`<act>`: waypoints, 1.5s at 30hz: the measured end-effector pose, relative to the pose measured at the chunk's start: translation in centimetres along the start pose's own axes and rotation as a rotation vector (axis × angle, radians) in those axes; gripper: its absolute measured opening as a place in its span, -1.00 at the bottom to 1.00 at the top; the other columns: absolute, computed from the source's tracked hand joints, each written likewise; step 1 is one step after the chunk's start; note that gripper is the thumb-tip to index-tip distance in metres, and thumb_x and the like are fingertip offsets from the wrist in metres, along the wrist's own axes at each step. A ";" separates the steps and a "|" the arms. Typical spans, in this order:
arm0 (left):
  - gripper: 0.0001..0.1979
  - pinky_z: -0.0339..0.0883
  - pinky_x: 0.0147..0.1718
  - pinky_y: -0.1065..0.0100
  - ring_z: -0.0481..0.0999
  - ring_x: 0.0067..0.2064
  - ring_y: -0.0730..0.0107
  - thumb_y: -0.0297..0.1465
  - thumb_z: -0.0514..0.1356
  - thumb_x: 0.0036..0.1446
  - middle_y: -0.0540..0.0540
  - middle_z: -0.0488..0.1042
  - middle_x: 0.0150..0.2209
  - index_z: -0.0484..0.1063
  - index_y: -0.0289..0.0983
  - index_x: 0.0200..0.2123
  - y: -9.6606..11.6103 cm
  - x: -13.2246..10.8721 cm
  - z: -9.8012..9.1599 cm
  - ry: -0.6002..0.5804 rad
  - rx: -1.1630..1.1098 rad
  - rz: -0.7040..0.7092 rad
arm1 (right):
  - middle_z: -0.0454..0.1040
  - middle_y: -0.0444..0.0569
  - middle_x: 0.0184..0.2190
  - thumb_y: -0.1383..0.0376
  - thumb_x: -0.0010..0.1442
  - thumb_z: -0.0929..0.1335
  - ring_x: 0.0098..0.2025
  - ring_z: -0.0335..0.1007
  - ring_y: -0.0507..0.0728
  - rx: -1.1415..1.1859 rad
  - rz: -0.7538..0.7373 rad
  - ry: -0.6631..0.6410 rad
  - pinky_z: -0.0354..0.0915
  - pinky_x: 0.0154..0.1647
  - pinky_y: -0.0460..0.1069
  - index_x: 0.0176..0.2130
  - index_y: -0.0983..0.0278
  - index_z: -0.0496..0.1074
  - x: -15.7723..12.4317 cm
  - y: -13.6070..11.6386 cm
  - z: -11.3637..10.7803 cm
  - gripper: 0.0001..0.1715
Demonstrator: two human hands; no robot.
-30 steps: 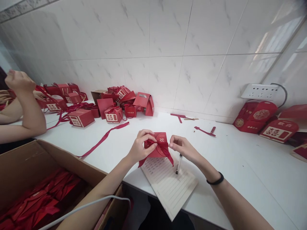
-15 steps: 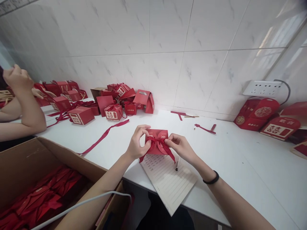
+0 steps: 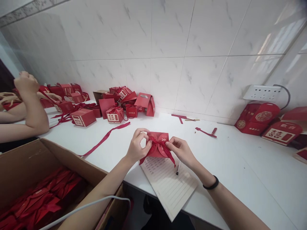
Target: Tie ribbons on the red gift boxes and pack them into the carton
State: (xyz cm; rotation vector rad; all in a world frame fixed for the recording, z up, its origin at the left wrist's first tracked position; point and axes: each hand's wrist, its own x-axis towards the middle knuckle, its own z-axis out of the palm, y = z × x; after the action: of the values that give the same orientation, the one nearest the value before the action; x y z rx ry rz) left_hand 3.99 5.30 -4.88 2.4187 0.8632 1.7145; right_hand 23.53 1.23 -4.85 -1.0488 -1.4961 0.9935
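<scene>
A small red gift box (image 3: 161,140) with gold lettering sits at the near edge of the white table (image 3: 240,166), partly on a lined paper sheet (image 3: 169,185). A red ribbon (image 3: 160,147) crosses its top, with two tails hanging toward me. My left hand (image 3: 137,147) pinches the ribbon on the box's left side. My right hand (image 3: 180,150) pinches the ribbon on the right side. A pen (image 3: 177,167) lies on the paper under my right hand.
A cardboard carton (image 3: 31,159) with flat red boxes stands at lower left. Finished red boxes (image 3: 112,110) and a loose ribbon (image 3: 105,138) lie at the back left; larger red boxes (image 3: 261,116) stand at right under a power strip (image 3: 262,92). Another person's arms (image 3: 28,111) rest at far left.
My hands drew closer together over the box's top, still pinching the ribbon. The other person's raised hand shifted slightly.
</scene>
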 end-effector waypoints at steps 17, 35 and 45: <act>-0.82 0.24 -0.48 0.40 0.29 -0.49 0.48 -0.47 0.07 -0.08 0.05 0.26 -0.50 0.23 -0.24 -0.31 -0.5 -0.4 -0.3 -0.113 -0.288 -0.016 | 0.24 -0.15 -0.60 -0.14 0.01 0.35 -0.53 0.12 0.01 -0.009 -0.015 0.055 0.08 -0.50 -0.07 -0.55 0.27 0.22 -0.1 0.0 0.4 -0.44; -0.84 0.12 -0.50 0.43 0.17 -0.52 0.52 -0.40 0.10 0.00 0.07 0.17 -0.58 0.18 -0.26 -0.57 0.4 0.1 0.1 -0.124 -0.386 -0.394 | 0.25 -0.16 -0.60 -0.15 -0.04 0.38 -0.53 0.12 -0.01 0.034 -0.004 0.090 0.07 -0.51 -0.09 -0.56 0.28 0.23 0.2 0.2 0.1 -0.43; -0.73 0.14 -0.51 0.42 0.23 -0.51 0.52 -0.31 0.12 0.07 0.05 0.22 -0.60 0.28 -0.28 -0.62 0.4 0.3 0.1 -0.092 -0.312 -0.388 | 0.29 -0.15 -0.59 -0.10 -0.01 0.38 -0.53 0.17 0.00 0.045 -0.026 0.041 0.10 -0.50 -0.09 -0.54 0.28 0.24 0.1 0.5 0.2 -0.47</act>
State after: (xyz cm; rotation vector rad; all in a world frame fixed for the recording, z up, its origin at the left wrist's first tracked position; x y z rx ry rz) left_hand 4.32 5.15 -4.49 1.9587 0.9016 1.4578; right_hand 23.33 1.47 -5.29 -1.0098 -1.4442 0.9777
